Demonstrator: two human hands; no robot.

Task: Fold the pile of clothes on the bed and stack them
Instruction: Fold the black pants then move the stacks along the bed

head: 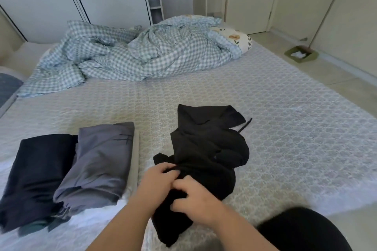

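At the bed's (285, 108) near edge, both hands, left (158, 178) and right (195, 195), grip clamped, pinch a crumpled black garment (206, 149), likely hunting its edge. Folded dark navy (38, 171) and grey (98, 167) pieces lie leftward, clear of the work.

Black garment (206, 144), unfolded and crumpled, lies on the bed (285, 128) in front of you, its far end reaching up the sheet with a thin strap trailing to the right, its near end bunched at the mattress edge. To its left, two folded pieces lie apart from it: the grey piece (98, 165), with a dark line mark near its far corner, and the dark navy piece (36, 175) at its left, the grey edge overlapping the navy
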